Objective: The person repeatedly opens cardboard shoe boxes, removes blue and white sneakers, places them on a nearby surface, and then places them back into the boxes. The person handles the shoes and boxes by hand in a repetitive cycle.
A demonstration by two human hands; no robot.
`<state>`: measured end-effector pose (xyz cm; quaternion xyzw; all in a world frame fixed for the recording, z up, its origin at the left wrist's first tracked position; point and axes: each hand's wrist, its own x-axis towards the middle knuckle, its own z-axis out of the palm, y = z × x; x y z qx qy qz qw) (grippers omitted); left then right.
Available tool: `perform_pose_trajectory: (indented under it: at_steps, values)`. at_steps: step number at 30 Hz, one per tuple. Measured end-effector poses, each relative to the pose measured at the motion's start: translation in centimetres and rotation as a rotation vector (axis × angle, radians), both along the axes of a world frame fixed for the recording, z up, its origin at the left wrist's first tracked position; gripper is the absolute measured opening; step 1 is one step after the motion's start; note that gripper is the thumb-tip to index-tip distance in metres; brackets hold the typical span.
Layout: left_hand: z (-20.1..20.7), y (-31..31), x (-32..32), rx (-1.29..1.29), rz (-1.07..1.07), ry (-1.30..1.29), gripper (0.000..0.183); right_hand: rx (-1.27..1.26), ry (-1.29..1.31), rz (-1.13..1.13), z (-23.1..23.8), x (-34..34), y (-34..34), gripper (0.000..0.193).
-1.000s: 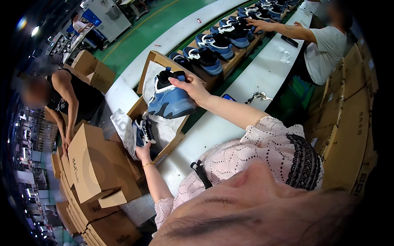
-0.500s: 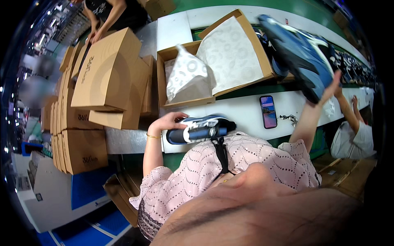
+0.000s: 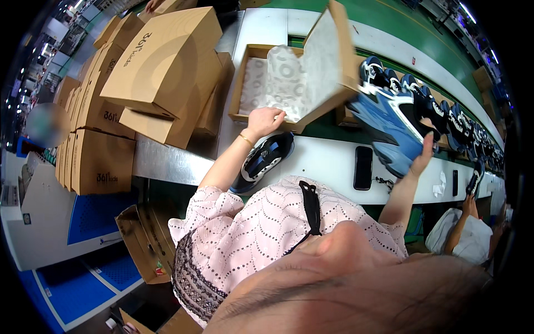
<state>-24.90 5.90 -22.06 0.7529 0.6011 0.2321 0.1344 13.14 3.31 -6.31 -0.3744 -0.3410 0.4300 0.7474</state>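
My right hand (image 3: 421, 158) holds a blue sneaker (image 3: 384, 122) in the air by one end, its light-blue sole facing left. A second sneaker (image 3: 266, 158), dark blue and black with white trim, rests on the white table beneath my left forearm. My left hand (image 3: 264, 121) is closed at the near edge of an open cardboard shoe box (image 3: 239, 92), its fingertips pinching the white patterned tissue paper (image 3: 285, 72). Paper lines the box and covers the inside of its raised lid (image 3: 347, 50).
Closed shoe boxes (image 3: 167, 61) are stacked at the left. A dark phone (image 3: 363, 168) and keys (image 3: 384, 182) lie on the white table (image 3: 328, 150). Several sneakers (image 3: 445, 114) line the far right, where another person's hand (image 3: 470, 206) holds a shoe.
My left hand has left the dark sneaker, now on the table, and reached the box's near edge. The raised sneaker has come lower. The phone's screen has gone dark.
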Motion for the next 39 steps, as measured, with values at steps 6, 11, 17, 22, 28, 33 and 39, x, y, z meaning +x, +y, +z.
perform_pose_trajectory:
  at_steps: [6,11,17,22,28,33,39]
  values:
    - [1.1,-1.8,-1.0,0.21,0.536,-1.259,0.034,0.658,-0.593,0.08,2.2,-12.7,3.9,0.012]
    - [6.2,-8.6,-6.4,0.521,0.596,-1.299,0.025,0.494,-1.106,0.411,-3.3,-19.3,7.7,0.025]
    - [9.9,-12.8,-11.5,0.571,0.714,-1.088,0.026,0.348,-1.098,0.613,-5.1,-21.1,2.5,0.029]
    - [11.4,-11.5,-13.2,0.093,0.676,-0.898,0.033,0.339,-1.943,1.084,-9.1,-19.6,-0.5,0.038]
    - [10.4,-6.3,-13.0,0.127,0.616,-0.627,0.036,0.46,-1.576,0.861,-15.5,-17.7,0.0,0.026]
    - [9.4,-5.1,-11.7,0.193,0.634,-0.586,0.029,0.434,-1.116,0.551,-7.7,-12.7,0.6,0.025]
    - [9.0,-6.3,-9.5,0.515,0.703,-0.683,0.023,-0.14,-0.534,0.369,-2.3,-10.8,2.1,0.02]
